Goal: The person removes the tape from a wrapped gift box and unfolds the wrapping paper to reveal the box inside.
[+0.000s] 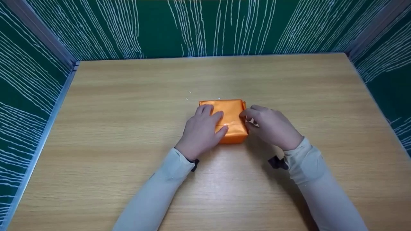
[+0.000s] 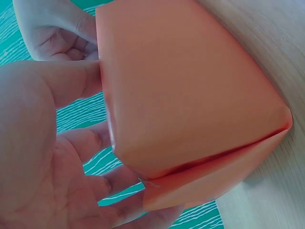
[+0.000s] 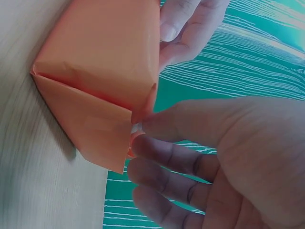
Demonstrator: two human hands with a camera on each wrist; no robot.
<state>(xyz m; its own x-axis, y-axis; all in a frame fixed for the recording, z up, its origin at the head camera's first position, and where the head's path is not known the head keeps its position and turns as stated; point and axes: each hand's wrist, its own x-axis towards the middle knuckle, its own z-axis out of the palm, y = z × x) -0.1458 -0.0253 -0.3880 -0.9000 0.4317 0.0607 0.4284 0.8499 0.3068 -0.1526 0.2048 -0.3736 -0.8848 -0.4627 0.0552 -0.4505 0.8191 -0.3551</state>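
An orange paper-wrapped box [image 1: 230, 110] sits on the table, with a seam across its top. My left hand [image 1: 200, 130] rests on its left part, fingers spread over the top. In the left wrist view, the thumb and fingertips touch the edges of the box. At the box's right end, my right hand [image 1: 271, 125] pinches a small whitish piece of tape [image 3: 137, 127] between thumb and index finger, right at the edge of a folded end flap [image 3: 86, 121]. The other right fingers lie below, slightly bent. Part of the flap's inner side is hidden.
The box stands near the middle of a light wooden table [image 1: 128, 96]. Tiny white specks [image 1: 190, 92] lie behind it. Green panels [image 1: 160, 32] with white streaks rise along the back and both sides. A black strap piece [image 1: 277, 162] hangs at the right wrist.
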